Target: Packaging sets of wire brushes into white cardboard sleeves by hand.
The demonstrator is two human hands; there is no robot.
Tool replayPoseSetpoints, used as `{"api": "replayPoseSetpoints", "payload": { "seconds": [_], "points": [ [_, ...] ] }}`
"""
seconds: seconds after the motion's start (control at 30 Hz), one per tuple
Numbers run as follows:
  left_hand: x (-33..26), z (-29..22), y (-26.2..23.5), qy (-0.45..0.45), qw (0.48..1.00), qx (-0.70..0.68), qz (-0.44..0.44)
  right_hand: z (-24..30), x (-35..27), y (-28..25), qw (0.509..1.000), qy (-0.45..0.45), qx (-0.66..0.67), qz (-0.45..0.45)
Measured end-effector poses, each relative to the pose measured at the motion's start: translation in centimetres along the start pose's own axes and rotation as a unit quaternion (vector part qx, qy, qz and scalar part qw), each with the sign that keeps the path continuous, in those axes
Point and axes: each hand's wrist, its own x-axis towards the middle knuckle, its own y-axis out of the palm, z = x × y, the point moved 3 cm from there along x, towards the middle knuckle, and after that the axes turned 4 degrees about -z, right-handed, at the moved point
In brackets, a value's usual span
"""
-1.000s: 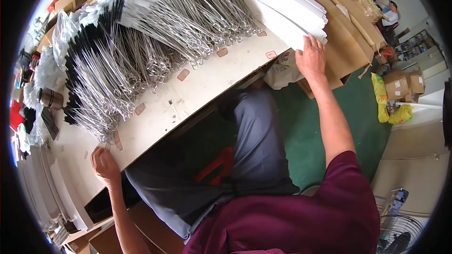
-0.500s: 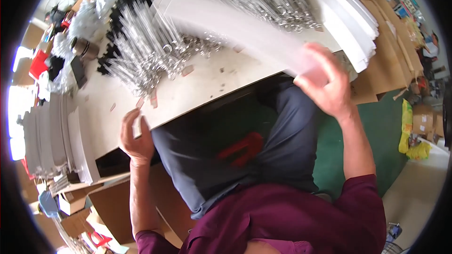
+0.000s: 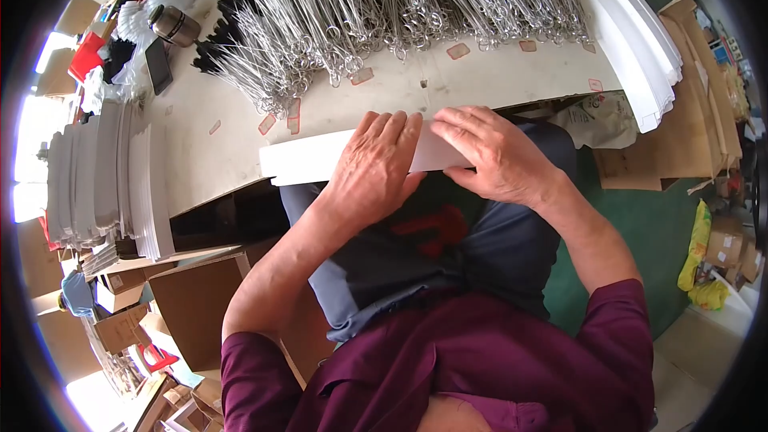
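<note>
A long white strip of folded paper or thin card lies along the front edge of the table, above my lap. My left hand presses on it near its middle, fingers together on top and thumb at the near edge. Close beside it, my right hand grips the right part the same way, its fingers bent over the strip. The strip's right end is hidden under that hand. Beyond both hands lies a wide heap of thin wire brushes, ring-shaped ends toward me and black bristles partly visible at the left.
White folded strips are stacked at the table's right; more stand at the left. A flask and a dark phone-like slab lie at the far left of the tabletop. Cardboard leans at the right.
The white strip came down from over the heap to the table's front edge with my right hand. My left hand, empty before, moved right onto it.
</note>
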Motion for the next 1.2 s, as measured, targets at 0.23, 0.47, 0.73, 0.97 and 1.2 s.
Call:
{"api": "replayPoseSetpoints", "payload": {
  "seconds": [0.23,0.47,0.73,0.97,1.2],
  "points": [
    [0.7,1.7,0.5,-0.062,0.998,0.014,0.018,0.2,0.1,-0.4,0.993,0.035,-0.049,-0.103],
    [-0.1,1.2,1.4,-0.043,0.997,0.059,-0.008,0.9,-1.7,1.8,0.968,0.178,-0.086,-0.152],
    [-1.1,1.5,2.4,-0.023,0.993,0.114,-0.002,0.4,-2.3,4.1,0.902,0.338,0.204,-0.175],
    [-1.2,0.9,3.0,0.030,0.993,0.091,-0.063,0.1,-2.5,5.3,0.800,0.370,0.453,-0.131],
    [-2.0,1.4,2.7,-0.008,0.995,0.092,-0.026,0.5,-1.5,4.0,0.715,0.427,0.550,-0.062]
  ]
}}
